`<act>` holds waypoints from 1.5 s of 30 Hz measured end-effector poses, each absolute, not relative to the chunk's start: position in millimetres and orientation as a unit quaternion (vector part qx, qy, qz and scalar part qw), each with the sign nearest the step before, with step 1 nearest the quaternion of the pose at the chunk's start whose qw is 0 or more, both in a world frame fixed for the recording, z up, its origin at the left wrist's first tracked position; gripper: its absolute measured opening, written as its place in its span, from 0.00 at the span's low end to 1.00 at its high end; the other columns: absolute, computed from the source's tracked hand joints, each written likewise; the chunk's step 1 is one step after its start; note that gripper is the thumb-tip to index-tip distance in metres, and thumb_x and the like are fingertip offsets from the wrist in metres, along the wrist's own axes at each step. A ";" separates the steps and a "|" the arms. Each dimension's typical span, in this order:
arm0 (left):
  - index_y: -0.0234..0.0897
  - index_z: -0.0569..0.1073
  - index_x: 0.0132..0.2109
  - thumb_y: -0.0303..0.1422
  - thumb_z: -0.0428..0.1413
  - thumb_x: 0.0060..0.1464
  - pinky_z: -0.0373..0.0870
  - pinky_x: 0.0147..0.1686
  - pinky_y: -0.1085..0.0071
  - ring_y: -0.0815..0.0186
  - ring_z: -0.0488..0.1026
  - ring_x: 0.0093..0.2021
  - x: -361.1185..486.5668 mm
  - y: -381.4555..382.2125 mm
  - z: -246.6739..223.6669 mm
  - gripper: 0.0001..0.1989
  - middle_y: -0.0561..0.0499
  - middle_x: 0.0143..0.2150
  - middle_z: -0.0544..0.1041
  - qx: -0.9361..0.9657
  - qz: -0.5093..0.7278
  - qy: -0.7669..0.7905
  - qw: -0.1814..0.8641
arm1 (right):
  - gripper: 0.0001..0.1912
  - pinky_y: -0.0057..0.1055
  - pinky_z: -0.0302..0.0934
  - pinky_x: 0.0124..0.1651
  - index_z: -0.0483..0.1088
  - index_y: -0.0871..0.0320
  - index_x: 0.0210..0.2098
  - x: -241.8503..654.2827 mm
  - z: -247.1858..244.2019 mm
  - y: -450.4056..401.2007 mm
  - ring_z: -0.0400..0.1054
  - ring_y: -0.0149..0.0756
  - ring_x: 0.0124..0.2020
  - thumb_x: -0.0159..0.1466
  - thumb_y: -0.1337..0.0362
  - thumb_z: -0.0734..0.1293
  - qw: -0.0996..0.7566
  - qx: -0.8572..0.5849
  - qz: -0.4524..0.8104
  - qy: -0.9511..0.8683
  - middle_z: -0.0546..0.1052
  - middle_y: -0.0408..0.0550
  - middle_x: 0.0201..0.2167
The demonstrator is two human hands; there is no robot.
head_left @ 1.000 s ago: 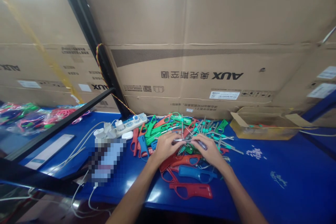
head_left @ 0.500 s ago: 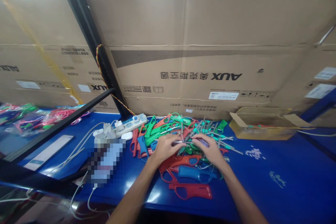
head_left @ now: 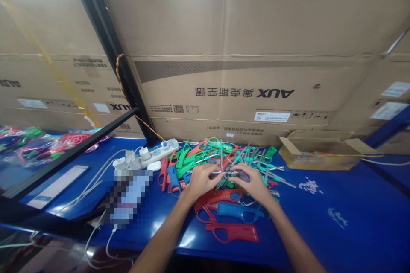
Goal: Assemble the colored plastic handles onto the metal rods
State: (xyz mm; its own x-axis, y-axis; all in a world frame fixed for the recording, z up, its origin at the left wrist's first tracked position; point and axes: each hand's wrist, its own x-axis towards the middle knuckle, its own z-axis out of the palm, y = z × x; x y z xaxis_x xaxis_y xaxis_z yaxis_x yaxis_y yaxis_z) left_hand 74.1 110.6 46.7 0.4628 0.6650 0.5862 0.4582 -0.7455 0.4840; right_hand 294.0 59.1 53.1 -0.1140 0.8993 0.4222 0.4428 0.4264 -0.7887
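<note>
One thin metal rod (head_left: 217,172) lies between your hands over the pile of coloured parts (head_left: 195,161), its long axis running roughly left to right. Your left hand (head_left: 202,179) is nearer, pinching it with thumb and fingers. Just right, your right hand (head_left: 253,183) curls loosely round a purplish handle (head_left: 245,176); blur seems to hide whether the two touch. Below, a red casing (head_left: 245,231) lies flat on the bench (head_left: 307,230).

Single head-worn view, facing forward and down across blue table (head_left: 304,230); forearms (head_left: 165,228) enter from bottom edge, left hand (head_left: 201,181) and right hand (head_left: 255,182) near lower centre, cardboard (head_left: 272,21) filling upper half, farther off.
</note>
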 end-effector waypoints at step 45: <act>0.38 0.76 0.45 0.34 0.54 0.70 0.71 0.47 0.64 0.61 0.74 0.44 81.2 108.6 45.1 0.07 0.47 0.41 0.80 0.846 0.425 0.216 0.239 | 0.10 0.35 0.69 0.45 0.77 0.52 0.40 283.0 54.9 55.4 0.76 0.41 0.39 0.72 0.56 0.66 0.478 -0.452 0.203 -0.725 0.80 0.48 0.37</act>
State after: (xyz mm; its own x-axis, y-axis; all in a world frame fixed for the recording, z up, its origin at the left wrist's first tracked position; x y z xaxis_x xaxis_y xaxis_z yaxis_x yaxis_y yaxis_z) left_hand 81.2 108.6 45.1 0.5446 0.5688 0.6163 0.1621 -0.7924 0.5880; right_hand 283.0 55.4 54.9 -0.1341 0.8499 0.5097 0.4622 0.5086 -0.7264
